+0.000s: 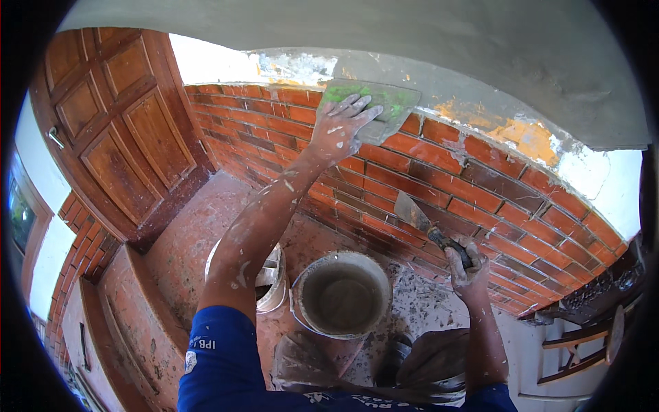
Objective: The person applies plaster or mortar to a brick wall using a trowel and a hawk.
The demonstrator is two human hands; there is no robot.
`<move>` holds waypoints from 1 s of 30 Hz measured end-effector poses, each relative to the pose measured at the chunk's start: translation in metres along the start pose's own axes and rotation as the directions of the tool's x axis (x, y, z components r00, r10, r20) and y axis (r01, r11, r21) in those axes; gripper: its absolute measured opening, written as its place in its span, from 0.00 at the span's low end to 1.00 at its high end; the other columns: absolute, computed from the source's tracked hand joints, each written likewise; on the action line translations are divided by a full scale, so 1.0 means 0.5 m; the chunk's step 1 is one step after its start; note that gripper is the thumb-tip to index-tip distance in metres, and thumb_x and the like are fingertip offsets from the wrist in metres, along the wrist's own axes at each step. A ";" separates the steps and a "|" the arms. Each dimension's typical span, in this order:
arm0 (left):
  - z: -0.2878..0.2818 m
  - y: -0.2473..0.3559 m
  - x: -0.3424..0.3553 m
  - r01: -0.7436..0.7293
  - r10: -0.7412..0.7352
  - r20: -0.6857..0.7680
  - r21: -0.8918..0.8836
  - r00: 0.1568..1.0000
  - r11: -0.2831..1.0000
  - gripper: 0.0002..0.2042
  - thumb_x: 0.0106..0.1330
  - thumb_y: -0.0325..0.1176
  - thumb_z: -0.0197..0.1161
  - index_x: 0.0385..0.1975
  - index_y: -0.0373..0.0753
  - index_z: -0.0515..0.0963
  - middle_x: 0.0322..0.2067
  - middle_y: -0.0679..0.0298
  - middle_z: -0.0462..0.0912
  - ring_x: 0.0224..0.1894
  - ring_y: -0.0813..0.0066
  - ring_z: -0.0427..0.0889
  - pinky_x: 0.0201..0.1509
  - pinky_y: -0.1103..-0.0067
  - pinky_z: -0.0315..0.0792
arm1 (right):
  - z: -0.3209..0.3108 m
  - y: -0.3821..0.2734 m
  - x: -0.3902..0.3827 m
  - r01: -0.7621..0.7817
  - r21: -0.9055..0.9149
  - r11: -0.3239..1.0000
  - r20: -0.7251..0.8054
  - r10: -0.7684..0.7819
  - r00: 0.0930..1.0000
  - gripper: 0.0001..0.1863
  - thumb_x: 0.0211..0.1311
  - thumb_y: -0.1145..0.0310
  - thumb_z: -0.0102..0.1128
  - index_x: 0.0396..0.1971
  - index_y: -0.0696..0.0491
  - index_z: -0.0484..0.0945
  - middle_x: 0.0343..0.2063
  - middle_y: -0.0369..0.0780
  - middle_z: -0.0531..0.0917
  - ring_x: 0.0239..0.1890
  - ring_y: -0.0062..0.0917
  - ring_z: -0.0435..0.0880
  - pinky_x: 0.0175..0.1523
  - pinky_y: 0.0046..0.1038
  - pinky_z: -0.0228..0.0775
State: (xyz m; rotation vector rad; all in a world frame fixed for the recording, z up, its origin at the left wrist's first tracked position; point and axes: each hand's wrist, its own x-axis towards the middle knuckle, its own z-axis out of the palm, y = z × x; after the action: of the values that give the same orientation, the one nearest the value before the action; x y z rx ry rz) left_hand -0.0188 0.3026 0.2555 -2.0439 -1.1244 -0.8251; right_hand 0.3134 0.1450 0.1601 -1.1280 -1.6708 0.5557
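With my left arm stretched out, my left hand point(341, 128) grips a flat plastering float point(395, 103), grey with green patches. It is up at the wall, where the brick facing meets fresh grey plaster point(439, 86). Whether the float has a handle is hidden under the hand. Lower on the right, my right hand point(468, 269) is closed round the dark handle of a trowel point(412, 211). The trowel's mortar-smeared blade points up and left, in front of the bricks. Between my arms stands a bucket point(296, 302) with wet grey mortar point(343, 296) inside.
Behind my left forearm is a white bucket point(278, 292) with things in it. A brown panelled door point(130, 130) and steps point(147, 292) lie at left. Mortar spatters point(425, 309) cover the floor by the wall. Wooden furniture point(576, 353) stands at lower right.
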 end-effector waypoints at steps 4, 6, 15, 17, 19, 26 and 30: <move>-0.042 -0.004 -0.021 0.200 -0.400 -0.072 -0.778 0.913 0.596 0.32 0.51 0.27 0.66 0.61 0.44 0.66 0.58 0.60 0.72 0.61 0.63 0.70 0.61 0.62 0.67 | -0.002 -0.009 0.002 0.028 -0.035 0.999 0.035 -0.027 0.999 0.14 0.62 0.68 0.62 0.43 0.60 0.78 0.31 0.43 0.83 0.33 0.24 0.81 0.41 0.25 0.72; -0.076 0.021 -0.017 0.162 -0.638 -0.074 -0.939 0.767 0.304 0.31 0.54 0.26 0.63 0.61 0.42 0.65 0.56 0.59 0.72 0.59 0.61 0.71 0.61 0.61 0.69 | -0.002 -0.011 0.000 0.034 -0.043 0.998 0.048 -0.032 0.998 0.14 0.61 0.68 0.62 0.44 0.60 0.77 0.33 0.46 0.84 0.36 0.27 0.84 0.43 0.26 0.74; -0.057 0.072 0.048 -0.174 -0.580 0.598 -0.598 0.553 -0.782 0.23 0.60 0.28 0.58 0.57 0.39 0.65 0.54 0.54 0.72 0.56 0.53 0.73 0.60 0.51 0.70 | 0.000 -0.001 -0.001 0.041 -0.026 0.999 0.032 -0.040 0.999 0.16 0.61 0.67 0.63 0.44 0.61 0.77 0.34 0.46 0.84 0.36 0.29 0.85 0.43 0.27 0.75; -0.016 0.051 0.073 -0.198 -0.575 0.613 -0.572 0.542 -0.796 0.22 0.60 0.28 0.57 0.55 0.39 0.66 0.54 0.53 0.72 0.56 0.53 0.73 0.60 0.50 0.70 | 0.003 -0.018 -0.002 -0.005 -0.006 1.000 0.080 0.006 0.997 0.17 0.60 0.67 0.63 0.45 0.61 0.77 0.33 0.47 0.85 0.36 0.29 0.85 0.43 0.27 0.75; 0.000 0.055 0.116 -0.238 -0.601 0.644 -0.564 0.473 -0.791 0.18 0.62 0.29 0.55 0.52 0.38 0.67 0.52 0.52 0.73 0.54 0.52 0.73 0.58 0.51 0.71 | 0.006 -0.012 -0.003 0.035 -0.010 0.999 0.052 -0.034 0.998 0.15 0.61 0.68 0.63 0.43 0.61 0.78 0.31 0.45 0.84 0.34 0.26 0.84 0.42 0.26 0.74; -0.093 0.042 0.190 -0.130 -0.588 0.722 -0.586 0.364 -0.800 0.18 0.63 0.30 0.54 0.52 0.36 0.65 0.49 0.51 0.73 0.53 0.55 0.73 0.52 0.53 0.73 | 0.006 0.003 -0.003 0.063 -0.133 0.989 0.141 -0.044 0.989 0.15 0.60 0.65 0.63 0.46 0.53 0.78 0.39 0.42 0.84 0.40 0.36 0.85 0.47 0.32 0.74; -0.092 0.043 0.104 -0.174 -0.631 0.558 -0.659 0.539 -0.732 0.20 0.60 0.27 0.58 0.52 0.32 0.66 0.47 0.53 0.74 0.50 0.58 0.76 0.53 0.61 0.75 | 0.009 0.022 0.001 0.081 -0.086 0.993 0.147 -0.068 0.987 0.15 0.59 0.65 0.64 0.46 0.49 0.78 0.41 0.40 0.83 0.42 0.38 0.83 0.49 0.34 0.73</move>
State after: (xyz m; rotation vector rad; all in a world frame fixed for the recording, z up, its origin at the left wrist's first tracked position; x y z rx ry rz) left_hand 0.0128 0.2816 0.3175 -1.2687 -0.5454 -4.1736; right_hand 0.3138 0.1511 0.1498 -1.1075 -1.8717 0.5275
